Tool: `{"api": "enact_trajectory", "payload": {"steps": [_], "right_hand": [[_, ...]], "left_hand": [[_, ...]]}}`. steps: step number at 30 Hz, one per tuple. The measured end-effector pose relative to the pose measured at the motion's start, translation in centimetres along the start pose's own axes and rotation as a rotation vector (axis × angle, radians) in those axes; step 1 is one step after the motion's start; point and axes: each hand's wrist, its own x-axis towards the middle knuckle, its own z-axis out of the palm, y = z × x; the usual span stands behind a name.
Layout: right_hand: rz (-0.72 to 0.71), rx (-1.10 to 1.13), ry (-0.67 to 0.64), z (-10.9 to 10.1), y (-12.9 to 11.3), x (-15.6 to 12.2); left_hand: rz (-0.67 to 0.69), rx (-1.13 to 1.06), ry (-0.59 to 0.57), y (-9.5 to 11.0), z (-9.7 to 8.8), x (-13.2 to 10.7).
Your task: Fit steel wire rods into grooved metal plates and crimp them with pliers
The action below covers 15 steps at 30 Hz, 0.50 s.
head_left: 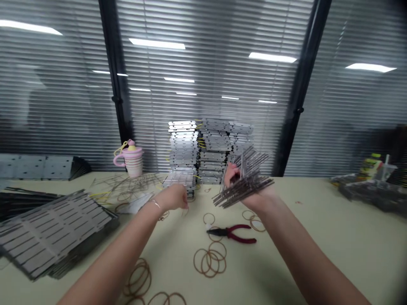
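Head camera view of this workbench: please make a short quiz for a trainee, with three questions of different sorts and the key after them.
1. Which one holds the bundle of thin grey metal wire frames: the left hand or the right hand?
2. True or false: the red-handled steel pliers lie on the pale table near thin brown rubber bands.
3. Fill in the missing word: the pink-and-cream cup stands to the ____ of the tall stacks of silver metal plates.

Key: 1. the right hand; 2. true; 3. left.
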Motion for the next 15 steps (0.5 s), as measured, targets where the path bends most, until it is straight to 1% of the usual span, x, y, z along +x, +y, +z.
{"api": "enact_trajectory", "payload": {"steps": [6,11,15], "right_hand": [[-0.042,0.094,0.021,-0.5,-1.3,0.7],[-0.048,0.148,0.058,-0.3,-1.0,0.3],[-0.055,0.133,0.065,-0.1,-1.1,-0.1]], "left_hand": [[-0.022,0.028,-0.053,0.5,-0.1,-0.2],[-0.021,-0.006,0.024,0.2,0.1,0.1],[-0.037,-0.074,0.063,0.2,0.6,0.5]]}}
